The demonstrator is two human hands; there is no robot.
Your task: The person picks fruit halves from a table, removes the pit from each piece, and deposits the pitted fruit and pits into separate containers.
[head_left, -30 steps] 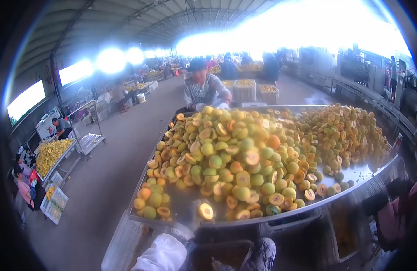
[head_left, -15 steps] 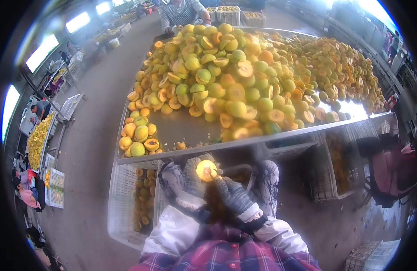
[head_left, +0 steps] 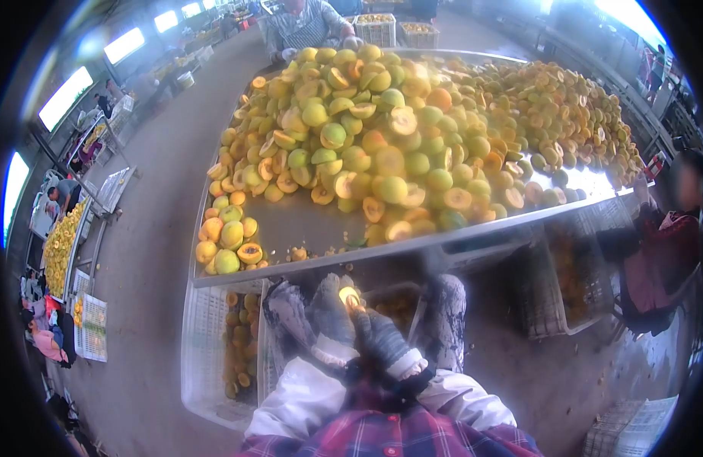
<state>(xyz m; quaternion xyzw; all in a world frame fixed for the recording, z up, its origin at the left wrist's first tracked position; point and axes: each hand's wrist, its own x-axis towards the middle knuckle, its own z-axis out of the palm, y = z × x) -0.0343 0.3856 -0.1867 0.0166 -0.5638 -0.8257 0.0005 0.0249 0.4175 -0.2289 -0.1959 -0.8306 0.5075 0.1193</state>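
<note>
Low in front of my lap, my left hand (head_left: 330, 314), in a grey glove, is closed around a yellow peach half (head_left: 349, 295) with its cut face turned partly to the right. My right hand (head_left: 383, 341), also gloved, is closed with its fingertips against the fruit's lower right edge. Any small tool in those fingers is too blurred to make out. Beyond my hands, a large heap of halved peaches (head_left: 382, 152) covers much of the metal table (head_left: 321, 226). Several peaches (head_left: 229, 234) lie apart at its near left corner.
A white crate (head_left: 203, 358) with peach halves stands left of my legs. Another crate (head_left: 553, 301) sits under the table's right side. A person (head_left: 306, 34) works across the table, and another person (head_left: 671, 236) sits at the right. Stacked crates (head_left: 629, 430) are at the lower right.
The peach half has turned, showing less of its cut face, and my hands have drawn closer together. At the right, a person has come into view. The camera view has shifted slightly.
</note>
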